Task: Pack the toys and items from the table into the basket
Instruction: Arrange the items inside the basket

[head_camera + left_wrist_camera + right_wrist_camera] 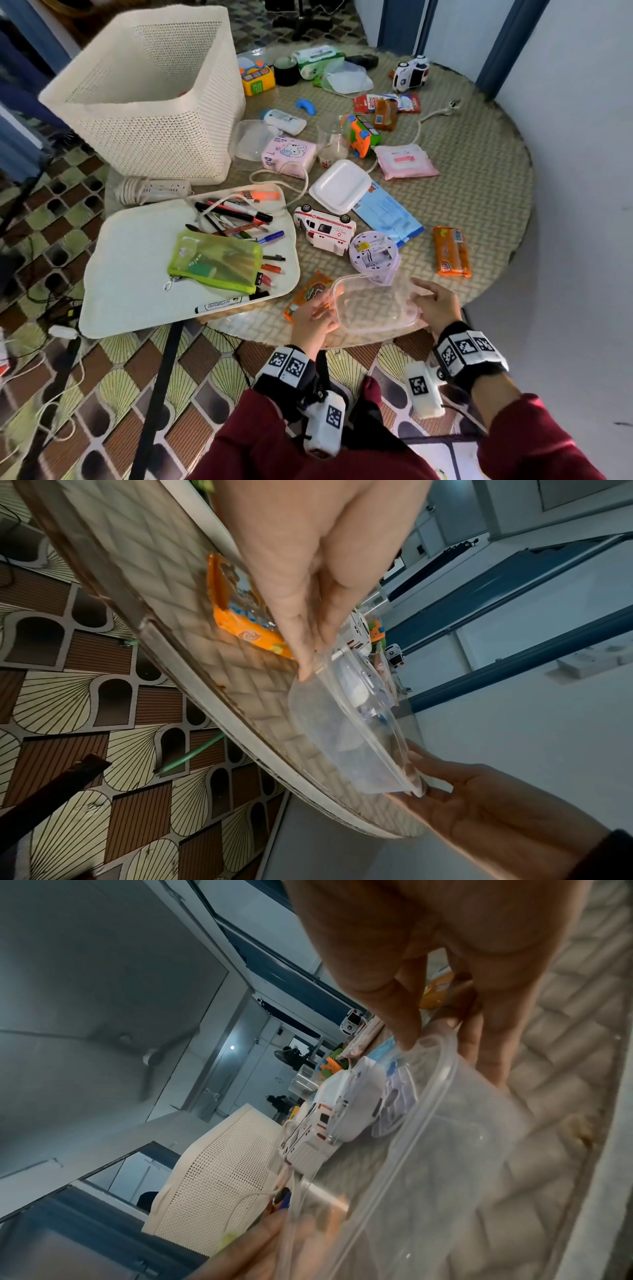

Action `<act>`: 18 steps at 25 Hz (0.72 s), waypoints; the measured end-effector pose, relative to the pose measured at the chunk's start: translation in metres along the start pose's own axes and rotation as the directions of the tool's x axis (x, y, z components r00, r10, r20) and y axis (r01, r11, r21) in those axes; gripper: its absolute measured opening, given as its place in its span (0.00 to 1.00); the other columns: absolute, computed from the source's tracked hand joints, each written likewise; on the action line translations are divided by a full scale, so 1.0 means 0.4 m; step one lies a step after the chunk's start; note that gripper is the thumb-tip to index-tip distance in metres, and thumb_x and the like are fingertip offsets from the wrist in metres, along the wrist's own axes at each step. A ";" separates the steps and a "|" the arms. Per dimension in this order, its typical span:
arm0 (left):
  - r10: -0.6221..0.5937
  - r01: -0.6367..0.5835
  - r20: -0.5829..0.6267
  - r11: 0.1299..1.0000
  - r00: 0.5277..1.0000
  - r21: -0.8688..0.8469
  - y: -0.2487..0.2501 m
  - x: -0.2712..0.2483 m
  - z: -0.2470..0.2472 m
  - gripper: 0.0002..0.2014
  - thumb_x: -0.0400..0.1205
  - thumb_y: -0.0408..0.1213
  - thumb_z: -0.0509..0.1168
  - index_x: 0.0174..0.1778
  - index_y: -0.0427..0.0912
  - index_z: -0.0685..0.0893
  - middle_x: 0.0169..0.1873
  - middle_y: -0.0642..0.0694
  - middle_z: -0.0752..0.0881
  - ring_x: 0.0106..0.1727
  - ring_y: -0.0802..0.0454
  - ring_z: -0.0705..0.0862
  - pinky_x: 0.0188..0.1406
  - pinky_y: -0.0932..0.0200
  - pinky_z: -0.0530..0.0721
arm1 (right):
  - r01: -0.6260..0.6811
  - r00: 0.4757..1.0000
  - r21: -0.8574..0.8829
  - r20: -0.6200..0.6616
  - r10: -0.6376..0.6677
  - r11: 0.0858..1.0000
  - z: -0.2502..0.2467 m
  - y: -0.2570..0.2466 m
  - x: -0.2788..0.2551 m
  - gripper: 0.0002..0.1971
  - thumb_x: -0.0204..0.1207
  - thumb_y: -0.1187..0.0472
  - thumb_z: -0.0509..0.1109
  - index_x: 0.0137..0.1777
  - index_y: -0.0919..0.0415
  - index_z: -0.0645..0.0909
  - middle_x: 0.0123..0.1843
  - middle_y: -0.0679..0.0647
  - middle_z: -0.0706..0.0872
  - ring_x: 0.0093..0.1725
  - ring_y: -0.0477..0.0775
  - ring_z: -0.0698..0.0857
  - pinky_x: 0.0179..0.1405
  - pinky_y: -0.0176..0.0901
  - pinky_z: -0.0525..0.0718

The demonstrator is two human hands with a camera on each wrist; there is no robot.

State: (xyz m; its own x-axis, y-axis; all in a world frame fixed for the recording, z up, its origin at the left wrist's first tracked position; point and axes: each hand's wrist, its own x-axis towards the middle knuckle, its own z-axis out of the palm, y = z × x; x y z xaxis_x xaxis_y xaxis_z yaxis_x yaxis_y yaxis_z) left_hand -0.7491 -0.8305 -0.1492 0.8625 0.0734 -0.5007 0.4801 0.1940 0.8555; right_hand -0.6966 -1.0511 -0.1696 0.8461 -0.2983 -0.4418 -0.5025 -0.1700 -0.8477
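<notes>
Clutter covers the round woven surface (479, 164): two toy ambulance-style vehicles, one white-and-red ambulance (324, 229) on its side at centre and one white police car (410, 73) at the upper right, plus one orange-and-green toy truck (361, 135) between them. Two pink tissue packs are visible, one (288, 156) beside the basket and one (404, 161) right of centre. One white mesh basket (147, 92) stands at the upper left of the head view. One white tray (137, 274) at the lower left carries a heap of pens and one green mesh pouch (215, 262). Two orange snack packets show near the lower edge: one (451, 251) at the right, one (305, 294) partly under the left hand.

One clear plastic container (373, 303) sits low at the near rim of the surface, at the bottom centre of the head view, held between both hands. The left hand (313, 320) has nearly straight fingers (304, 653) pressed against the container's left edge. The right hand (436, 303) grips the right rim, with its thumb (407, 1020) above the lip and its fingers curled underneath. Whether the container rests on the surface or is lifted slightly cannot be told.
</notes>
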 end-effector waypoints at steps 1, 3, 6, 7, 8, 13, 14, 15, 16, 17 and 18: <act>-0.001 0.001 -0.009 1.000 1.000 -0.005 0.004 0.008 0.014 0.24 0.81 0.16 0.58 0.72 0.39 0.75 0.49 0.46 0.83 0.50 0.52 0.83 0.51 0.53 0.84 | 0.002 1.000 0.014 0.009 -0.002 1.000 -0.005 -0.011 0.014 0.17 0.74 0.72 0.69 0.57 0.52 0.84 0.35 0.61 0.83 0.37 0.57 0.78 0.38 0.48 0.78; -0.011 0.010 -0.023 0.999 1.000 -0.041 0.009 0.030 0.042 0.24 0.81 0.14 0.55 0.70 0.38 0.77 0.39 0.49 0.76 0.39 0.56 0.74 0.41 0.58 0.74 | 0.000 1.000 0.017 0.031 0.000 1.000 -0.018 -0.028 0.040 0.16 0.75 0.72 0.68 0.56 0.52 0.84 0.33 0.58 0.81 0.36 0.57 0.76 0.36 0.47 0.77; 0.008 -0.007 -0.068 1.000 0.998 0.007 0.021 0.052 0.066 0.22 0.81 0.14 0.55 0.65 0.40 0.78 0.38 0.51 0.74 0.38 0.57 0.72 0.42 0.59 0.73 | -0.024 0.997 -0.028 0.066 0.026 0.999 -0.027 -0.040 0.078 0.16 0.74 0.74 0.67 0.57 0.58 0.83 0.33 0.56 0.81 0.36 0.57 0.78 0.37 0.45 0.77; 0.042 -0.036 -0.106 0.998 0.994 0.060 0.025 0.059 0.070 0.20 0.81 0.15 0.56 0.66 0.36 0.78 0.39 0.51 0.76 0.41 0.58 0.75 0.46 0.57 0.77 | -0.022 0.997 -0.058 0.074 0.026 0.998 -0.030 -0.050 0.090 0.16 0.73 0.74 0.66 0.58 0.61 0.83 0.34 0.56 0.81 0.35 0.55 0.78 0.37 0.45 0.77; 0.094 -0.077 -0.149 0.990 0.984 0.116 0.030 0.067 0.073 0.18 0.81 0.16 0.58 0.66 0.30 0.78 0.40 0.52 0.78 0.43 0.60 0.78 0.52 0.55 0.79 | -0.007 0.997 -0.089 0.072 0.013 0.996 -0.032 -0.064 0.103 0.16 0.72 0.74 0.66 0.59 0.64 0.82 0.36 0.56 0.81 0.35 0.53 0.78 0.37 0.44 0.76; 0.236 -0.208 -0.367 0.971 0.900 0.116 0.101 0.118 0.083 0.14 0.81 0.21 0.60 0.59 0.39 0.82 0.57 0.34 0.85 0.61 0.43 0.83 0.65 0.50 0.80 | 0.207 0.978 -0.254 0.059 -0.198 0.945 -0.018 -0.223 0.164 0.16 0.72 0.71 0.65 0.58 0.57 0.81 0.51 0.55 0.82 0.50 0.54 0.80 0.47 0.42 0.74; 0.251 -0.232 -0.376 0.968 0.892 0.096 0.127 0.129 0.086 0.13 0.82 0.23 0.61 0.57 0.41 0.82 0.57 0.37 0.86 0.61 0.43 0.83 0.65 0.49 0.81 | 0.252 0.968 -0.257 0.082 -0.239 0.933 -0.006 -0.255 0.188 0.17 0.72 0.71 0.64 0.58 0.57 0.82 0.53 0.56 0.82 0.51 0.55 0.81 0.47 0.42 0.75; 0.258 -0.248 -0.386 0.966 0.885 0.078 0.152 0.140 0.092 0.12 0.82 0.24 0.61 0.56 0.43 0.82 0.57 0.39 0.86 0.60 0.46 0.84 0.62 0.51 0.82 | 0.288 0.957 -0.263 0.110 -0.268 0.921 0.010 -0.286 0.214 0.18 0.71 0.72 0.63 0.58 0.57 0.83 0.54 0.56 0.81 0.52 0.56 0.80 0.48 0.43 0.77; 0.256 -0.258 -0.397 0.965 0.881 0.050 0.181 0.149 0.100 0.11 0.83 0.25 0.61 0.56 0.42 0.82 0.57 0.42 0.86 0.58 0.49 0.84 0.59 0.55 0.83 | 0.312 0.948 -0.273 0.151 -0.280 0.910 0.027 -0.312 0.244 0.18 0.71 0.72 0.63 0.58 0.57 0.83 0.54 0.56 0.80 0.52 0.55 0.80 0.49 0.44 0.78; 0.238 -0.254 -0.406 0.967 0.882 0.015 0.210 0.161 0.107 0.10 0.83 0.25 0.61 0.57 0.40 0.82 0.56 0.44 0.86 0.57 0.52 0.84 0.55 0.60 0.83 | 0.316 0.943 -0.266 0.192 -0.271 0.911 0.048 -0.336 0.274 0.18 0.71 0.72 0.62 0.57 0.56 0.83 0.54 0.56 0.80 0.51 0.55 0.79 0.46 0.43 0.78; 0.219 -0.248 -0.406 0.968 0.887 -0.021 0.236 0.174 0.114 0.10 0.84 0.25 0.60 0.57 0.39 0.82 0.54 0.45 0.85 0.56 0.53 0.83 0.52 0.64 0.83 | 0.303 0.941 -0.257 0.231 -0.246 0.918 0.069 -0.354 0.303 0.17 0.71 0.71 0.62 0.56 0.56 0.82 0.53 0.57 0.80 0.48 0.55 0.78 0.41 0.42 0.77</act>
State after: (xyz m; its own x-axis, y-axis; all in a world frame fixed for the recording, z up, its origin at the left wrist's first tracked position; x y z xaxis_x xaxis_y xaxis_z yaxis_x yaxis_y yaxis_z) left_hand -0.6363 -0.8515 -0.0971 0.8051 0.5051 -0.3109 0.2474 0.1904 0.9500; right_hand -0.5178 -1.0372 -0.1111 0.9611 -0.0224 -0.2752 -0.2508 -0.4873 -0.8364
